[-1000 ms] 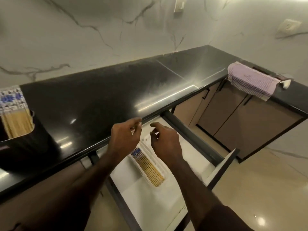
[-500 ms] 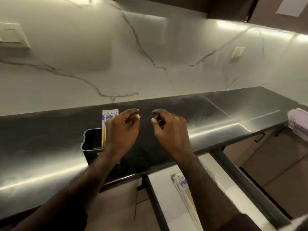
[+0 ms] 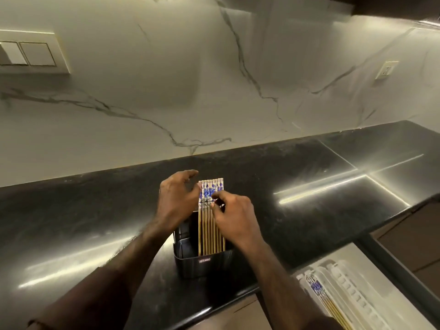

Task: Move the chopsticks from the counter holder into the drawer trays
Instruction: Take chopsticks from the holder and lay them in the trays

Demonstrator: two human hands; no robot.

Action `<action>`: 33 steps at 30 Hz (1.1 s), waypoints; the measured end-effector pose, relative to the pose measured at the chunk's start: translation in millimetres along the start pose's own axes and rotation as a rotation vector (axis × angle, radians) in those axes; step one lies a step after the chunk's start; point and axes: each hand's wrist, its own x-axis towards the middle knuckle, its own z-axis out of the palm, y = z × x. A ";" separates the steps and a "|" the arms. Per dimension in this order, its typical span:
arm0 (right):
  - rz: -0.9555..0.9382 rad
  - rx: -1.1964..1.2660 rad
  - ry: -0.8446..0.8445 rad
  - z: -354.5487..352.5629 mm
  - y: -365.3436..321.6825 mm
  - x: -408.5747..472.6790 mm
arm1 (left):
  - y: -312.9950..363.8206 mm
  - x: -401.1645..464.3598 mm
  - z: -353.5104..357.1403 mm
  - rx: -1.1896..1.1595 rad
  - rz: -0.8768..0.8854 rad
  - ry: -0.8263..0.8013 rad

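Standing in the holder [image 3: 202, 263], the chopsticks [image 3: 212, 210] look light, stiff and probably slick, so pinch the patterned tops. Right hand [image 3: 234, 219] is pinching there, can't tell if gripped; left hand [image 3: 177, 198] half-open beside them.

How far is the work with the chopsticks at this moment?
Done: some chopsticks already lie in the drawer tray. In hand: the right hand and left hand are at the row of chopsticks in the black holder. Left: that whole row.
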 end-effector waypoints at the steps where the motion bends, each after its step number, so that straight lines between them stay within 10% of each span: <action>1: 0.017 0.004 -0.022 5.9 0.8 2.5 | -5.0 3.0 3.2 -0.005 -0.014 -0.031; 23: 0.137 0.063 -0.095 35.0 6.8 17.7 | -36.4 19.4 26.9 -0.378 -0.191 -0.189; 33: 0.191 0.400 -0.001 11.8 -7.3 16.9 | 26.9 40.8 -28.2 -0.449 0.043 -0.170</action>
